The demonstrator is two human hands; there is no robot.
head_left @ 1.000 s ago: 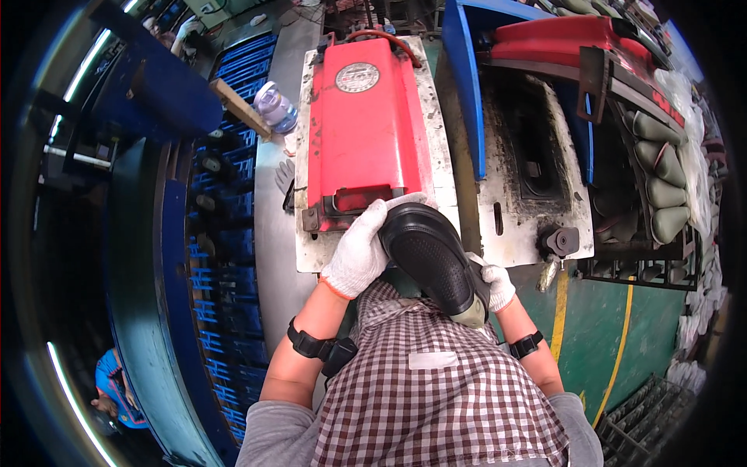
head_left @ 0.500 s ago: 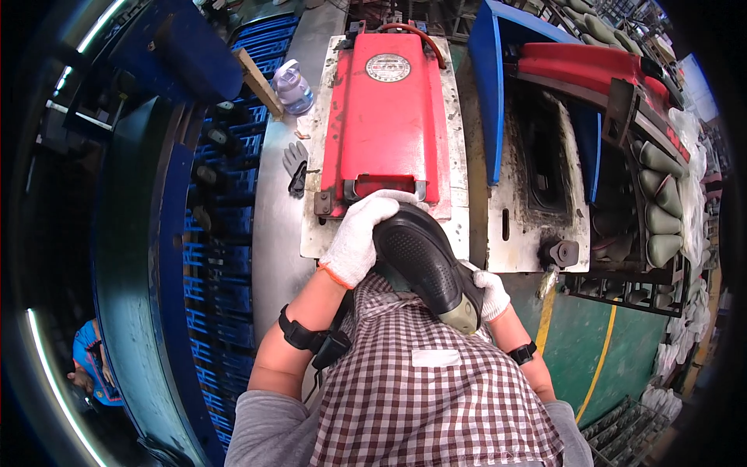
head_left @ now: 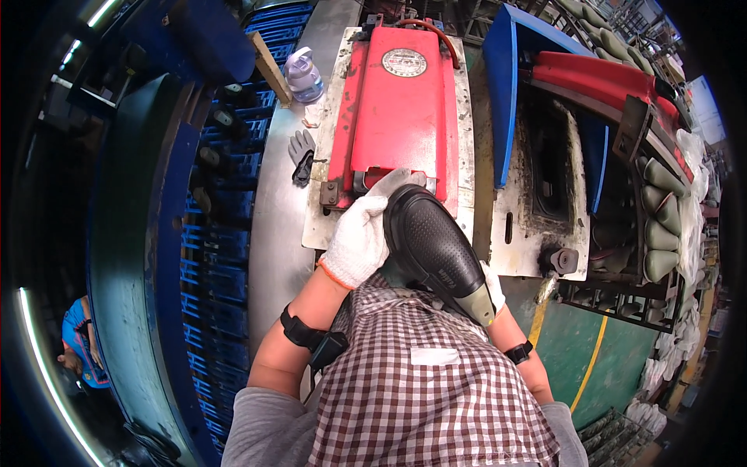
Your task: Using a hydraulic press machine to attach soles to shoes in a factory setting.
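Observation:
A black shoe [head_left: 436, 241] with a dimpled upper is tilted between my two hands, its toe pointing up and away. Its pale grey-green heel end [head_left: 478, 303] points toward my checked apron [head_left: 436, 389]. My left hand [head_left: 359, 237], in a white knit glove, is closed along the shoe's toe edge; its fingertips are slightly smeared. At the heel end my right hand [head_left: 493, 288], also gloved in white, grips the far side, with most of its fingers hidden behind the shoe. Just beyond is a red machine cover [head_left: 401, 117] on a worn white plate [head_left: 319, 222].
Left of the machine, a metal bench [head_left: 272, 233] carries a grey glove [head_left: 301, 148] and a clear bottle [head_left: 304, 76]. A blue panel [head_left: 504, 101] and second red-covered machine [head_left: 591, 78] stand right, near racked grey-green shoe forms [head_left: 661, 222]. Another person [head_left: 84, 342] is far left.
The shoe has rolled in my hands, showing more of its dimpled upper, and shifted slightly right. My left fingers have slid along its toe edge. The whole view has turned a little.

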